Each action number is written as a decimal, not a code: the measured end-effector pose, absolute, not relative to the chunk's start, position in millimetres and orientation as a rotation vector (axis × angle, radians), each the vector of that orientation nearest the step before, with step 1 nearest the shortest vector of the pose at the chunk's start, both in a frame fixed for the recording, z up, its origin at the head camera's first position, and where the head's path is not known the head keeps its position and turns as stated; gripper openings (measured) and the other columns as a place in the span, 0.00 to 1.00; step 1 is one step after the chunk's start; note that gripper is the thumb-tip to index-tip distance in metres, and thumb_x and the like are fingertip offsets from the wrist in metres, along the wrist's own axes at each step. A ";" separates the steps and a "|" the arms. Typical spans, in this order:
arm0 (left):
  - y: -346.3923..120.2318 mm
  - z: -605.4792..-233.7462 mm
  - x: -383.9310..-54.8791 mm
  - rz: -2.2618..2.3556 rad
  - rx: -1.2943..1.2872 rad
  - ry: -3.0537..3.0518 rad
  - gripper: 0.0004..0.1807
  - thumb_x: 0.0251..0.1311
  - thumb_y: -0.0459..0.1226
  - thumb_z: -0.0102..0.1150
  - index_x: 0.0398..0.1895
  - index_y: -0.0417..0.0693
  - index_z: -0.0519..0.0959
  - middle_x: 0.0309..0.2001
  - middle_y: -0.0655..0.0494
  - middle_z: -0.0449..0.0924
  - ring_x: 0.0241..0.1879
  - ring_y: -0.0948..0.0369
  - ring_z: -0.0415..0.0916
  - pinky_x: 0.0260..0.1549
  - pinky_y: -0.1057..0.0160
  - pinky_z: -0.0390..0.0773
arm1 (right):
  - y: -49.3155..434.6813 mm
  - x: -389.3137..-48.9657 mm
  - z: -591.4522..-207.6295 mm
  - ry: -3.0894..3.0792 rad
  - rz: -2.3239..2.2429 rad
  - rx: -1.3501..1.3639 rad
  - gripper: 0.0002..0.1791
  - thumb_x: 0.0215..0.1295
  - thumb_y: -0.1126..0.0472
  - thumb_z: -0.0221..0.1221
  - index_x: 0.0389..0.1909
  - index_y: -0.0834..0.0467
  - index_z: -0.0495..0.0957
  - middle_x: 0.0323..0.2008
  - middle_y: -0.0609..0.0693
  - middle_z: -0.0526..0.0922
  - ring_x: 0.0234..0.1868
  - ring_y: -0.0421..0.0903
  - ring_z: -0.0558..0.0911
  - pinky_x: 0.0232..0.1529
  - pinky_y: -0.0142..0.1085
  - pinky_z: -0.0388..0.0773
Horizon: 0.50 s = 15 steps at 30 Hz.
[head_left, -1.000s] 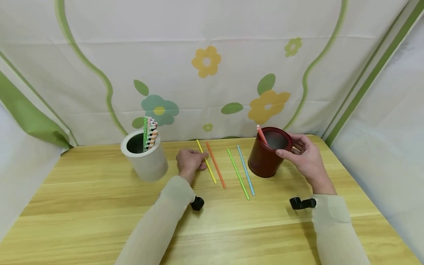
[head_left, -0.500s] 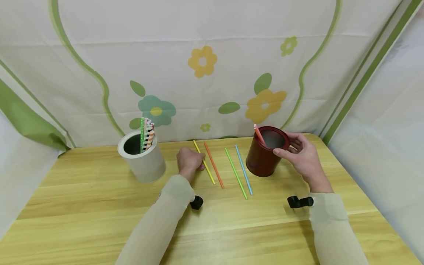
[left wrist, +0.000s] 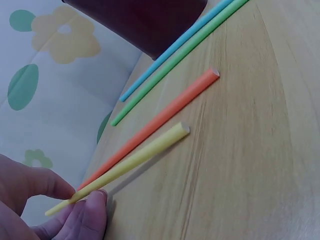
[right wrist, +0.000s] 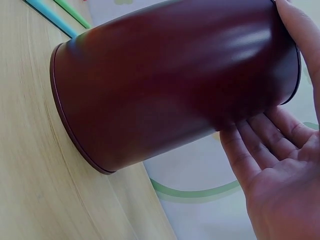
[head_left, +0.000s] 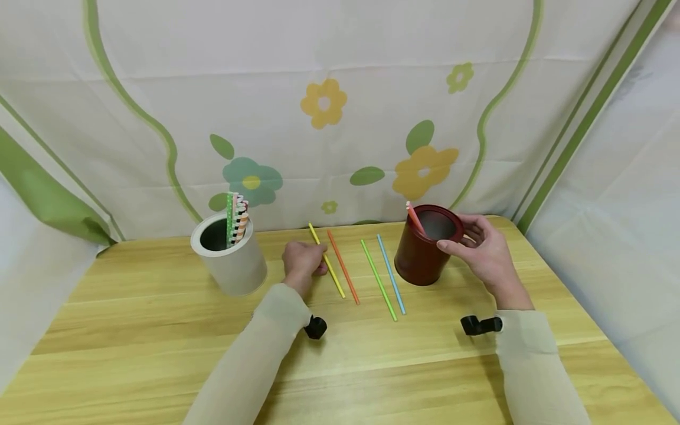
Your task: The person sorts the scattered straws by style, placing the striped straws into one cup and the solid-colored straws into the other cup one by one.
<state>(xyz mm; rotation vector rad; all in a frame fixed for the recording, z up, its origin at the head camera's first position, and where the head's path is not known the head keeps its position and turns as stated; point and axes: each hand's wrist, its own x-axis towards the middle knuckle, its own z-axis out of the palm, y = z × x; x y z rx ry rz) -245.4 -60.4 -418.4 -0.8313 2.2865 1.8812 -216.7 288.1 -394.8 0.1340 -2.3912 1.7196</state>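
Observation:
In the left wrist view, my left hand (left wrist: 55, 205) pinches a yellow straw (left wrist: 140, 155) between thumb and fingers, near its far end. A shadow under the near end suggests that end is slightly off the table. Beside it lies an orange straw (head_left: 343, 268). Farther right, a green straw (head_left: 379, 280) and a blue straw (head_left: 391, 274) lie side by side. My right hand (head_left: 490, 254) holds a dark red can (head_left: 422, 260) by its right side, thumb at the rim and fingers against the wall. The can stands upright with pinkish-red straws (head_left: 415, 218) leaning inside.
A white can (head_left: 236, 268) stands on the left, holding several patterned straws (head_left: 237, 221). The wooden table (head_left: 372, 378) meets a flowered cloth (head_left: 265, 118) at the back, with more cloth hanging at both sides.
The head view has shifted slightly. The yellow straw's far end has moved a little relative to the orange straw. My right hand stays on the dark red can.

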 end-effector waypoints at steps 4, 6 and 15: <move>-63.2 -418.2 -240.3 1.977 -0.829 2.219 0.10 0.66 0.32 0.68 0.47 0.36 0.87 0.26 0.51 0.82 0.19 0.64 0.81 0.27 0.65 0.90 | 288.4 -216.2 -395.4 -2.401 1.714 0.129 0.33 0.65 0.61 0.76 0.68 0.59 0.73 0.60 0.34 0.77 0.61 0.32 0.78 0.59 0.15 0.78; -65.5 -418.7 -237.3 2.042 -0.823 2.176 0.11 0.67 0.32 0.67 0.50 0.35 0.87 0.29 0.51 0.83 0.22 0.64 0.82 0.30 0.65 0.91 | 288.5 -216.1 -395.4 -2.405 1.709 0.128 0.33 0.66 0.61 0.76 0.68 0.59 0.72 0.60 0.34 0.77 0.61 0.32 0.78 0.59 0.14 0.77; -75.8 -418.8 -232.2 2.237 -0.795 2.076 0.15 0.71 0.33 0.65 0.57 0.35 0.84 0.40 0.46 0.86 0.28 0.64 0.86 0.37 0.64 0.92 | 288.3 -215.9 -395.1 -2.403 1.708 0.134 0.33 0.66 0.60 0.76 0.68 0.59 0.72 0.60 0.34 0.77 0.62 0.31 0.77 0.59 0.14 0.77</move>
